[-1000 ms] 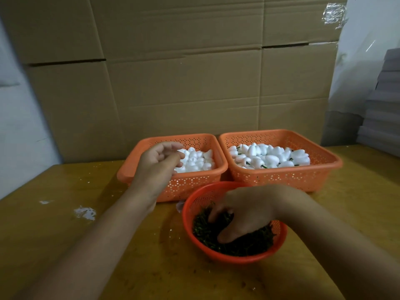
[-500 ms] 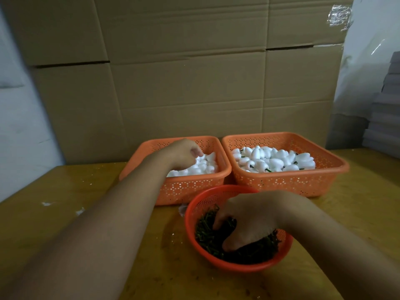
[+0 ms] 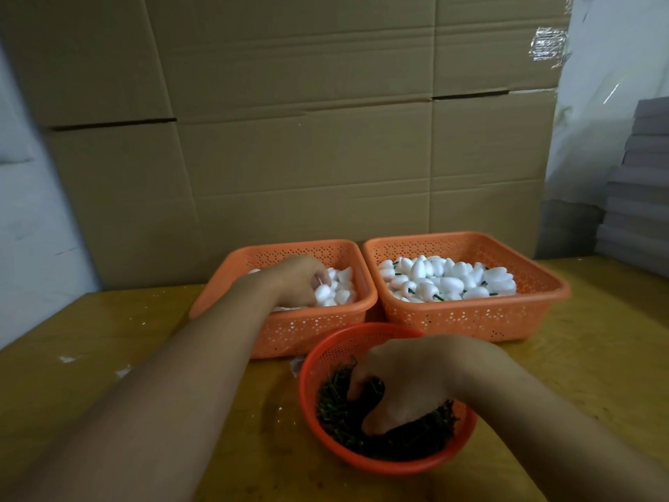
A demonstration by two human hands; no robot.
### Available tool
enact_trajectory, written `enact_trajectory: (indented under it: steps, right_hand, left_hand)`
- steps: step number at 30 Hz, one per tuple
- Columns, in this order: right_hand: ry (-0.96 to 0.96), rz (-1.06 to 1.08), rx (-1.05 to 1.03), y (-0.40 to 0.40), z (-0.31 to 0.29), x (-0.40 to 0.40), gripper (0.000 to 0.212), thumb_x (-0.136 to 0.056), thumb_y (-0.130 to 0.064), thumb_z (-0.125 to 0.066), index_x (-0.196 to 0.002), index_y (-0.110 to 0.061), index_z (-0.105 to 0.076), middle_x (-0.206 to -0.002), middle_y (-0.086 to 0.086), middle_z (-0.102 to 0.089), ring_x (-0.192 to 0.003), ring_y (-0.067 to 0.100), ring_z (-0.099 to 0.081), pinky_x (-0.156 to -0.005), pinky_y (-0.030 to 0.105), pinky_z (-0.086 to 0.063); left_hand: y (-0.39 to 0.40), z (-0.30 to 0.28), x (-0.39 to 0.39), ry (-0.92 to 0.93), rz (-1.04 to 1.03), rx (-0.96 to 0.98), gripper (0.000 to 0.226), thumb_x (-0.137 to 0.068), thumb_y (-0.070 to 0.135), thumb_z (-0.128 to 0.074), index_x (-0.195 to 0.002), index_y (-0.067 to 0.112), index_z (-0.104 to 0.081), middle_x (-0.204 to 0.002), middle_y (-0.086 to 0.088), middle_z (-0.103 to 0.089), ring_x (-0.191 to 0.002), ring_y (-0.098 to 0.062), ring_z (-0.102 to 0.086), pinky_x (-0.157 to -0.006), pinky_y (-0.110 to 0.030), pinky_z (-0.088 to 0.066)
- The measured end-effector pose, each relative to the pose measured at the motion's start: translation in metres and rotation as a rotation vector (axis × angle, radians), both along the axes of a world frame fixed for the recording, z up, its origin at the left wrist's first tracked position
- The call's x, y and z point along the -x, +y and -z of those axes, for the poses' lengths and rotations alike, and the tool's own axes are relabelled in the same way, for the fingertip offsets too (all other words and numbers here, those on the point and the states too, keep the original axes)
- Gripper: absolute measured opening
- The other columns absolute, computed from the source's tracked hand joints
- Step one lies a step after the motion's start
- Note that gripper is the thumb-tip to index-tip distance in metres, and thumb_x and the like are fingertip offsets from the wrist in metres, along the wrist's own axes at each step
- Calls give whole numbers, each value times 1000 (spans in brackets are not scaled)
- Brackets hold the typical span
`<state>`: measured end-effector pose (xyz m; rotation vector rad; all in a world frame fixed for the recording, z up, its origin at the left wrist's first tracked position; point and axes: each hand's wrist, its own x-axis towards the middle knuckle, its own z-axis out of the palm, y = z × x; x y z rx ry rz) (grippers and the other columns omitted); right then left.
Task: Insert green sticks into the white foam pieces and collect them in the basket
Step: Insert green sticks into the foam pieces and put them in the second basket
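Note:
Two rectangular orange baskets stand side by side at the back of the table. The left basket (image 3: 286,324) holds plain white foam pieces (image 3: 342,288). My left hand (image 3: 298,279) reaches into it, fingers curled down on one piece at the pile's left side. The right basket (image 3: 470,317) holds foam pieces with green sticks in them (image 3: 449,280). In front, a round red-orange basket (image 3: 391,465) is filled with loose green sticks (image 3: 336,411). My right hand (image 3: 402,382) is dug into the sticks, thumb and fingers curled round some. Its fingertips are hidden.
A wall of big cardboard boxes (image 3: 325,139) rises right behind the baskets. Grey stacked sheets (image 3: 637,211) stand at the far right. The yellow wooden table (image 3: 108,338) has white crumbs (image 3: 123,373) on its left side.
My left hand has gone from above the left basket's near rim down into the foam pieces. My right hand stays in the green sticks, shifting only slightly.

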<state>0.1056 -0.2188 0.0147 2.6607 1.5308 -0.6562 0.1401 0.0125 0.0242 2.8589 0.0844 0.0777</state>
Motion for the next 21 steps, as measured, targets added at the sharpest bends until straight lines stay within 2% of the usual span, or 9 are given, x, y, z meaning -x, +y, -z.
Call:
enact_trajectory:
  steps: [3, 7, 9, 12, 17, 21]
  right_hand:
    - [7, 2, 0, 0, 0, 0, 48, -87, -50, -65, -132, -39, -56, -118, -13, -51, -98, 9, -49, -64, 22, -37]
    - [3, 9, -5, 1, 1, -1, 47, -87, -49, -65, -132, -40, -56, -123, -12, -53, -98, 9, -49, -63, 22, -37]
    - [2, 9, -5, 1, 1, -1, 47, -87, -49, -65, -132, -40, -56, -121, -11, -54, -98, 9, -49, -63, 21, -37]
    - [-3, 8, -11, 1, 0, 0, 45, -88, -48, -65, -131, -39, -56, -121, -11, -54, -97, 9, -49, -63, 20, -36]
    - [1, 8, -28, 0, 0, 0, 44, -88, -47, -65, -131, -39, -57, -125, -10, -56, -98, 8, -49, -68, 23, -39]
    - [-9, 11, -28, 0, 1, 0, 44, -88, -47, -66, -130, -40, -57, -128, -9, -56, -100, 9, -49, -70, 25, -39]
  left_hand:
    - [-8, -8, 18, -222, 26, 220, 30, -82, 9, -77, -103, 27, -67, -106, 10, -68, -96, -11, -66, -86, -30, -55]
    - [-24, -14, 48, -420, 106, 386, 25, -86, 11, -68, -97, 33, -63, -100, 16, -68, -88, -2, -67, -80, -30, -57]
    - [-30, -12, 61, -456, 148, 447, 29, -85, 6, -65, -94, 33, -61, -100, 15, -67, -90, -7, -68, -80, -35, -59]
    - [-38, -4, 73, -485, 202, 500, 33, -83, 2, -65, -91, 34, -61, -99, 12, -70, -92, -9, -69, -79, -29, -58]
    - [-43, 7, 79, -503, 238, 559, 19, -86, 16, -66, -91, 33, -63, -99, 11, -73, -100, -8, -70, -83, -24, -57]
    - [-44, 10, 81, -500, 223, 659, 37, -84, -2, -67, -88, 34, -62, -98, 8, -72, -99, -8, -71, -84, -25, -57]
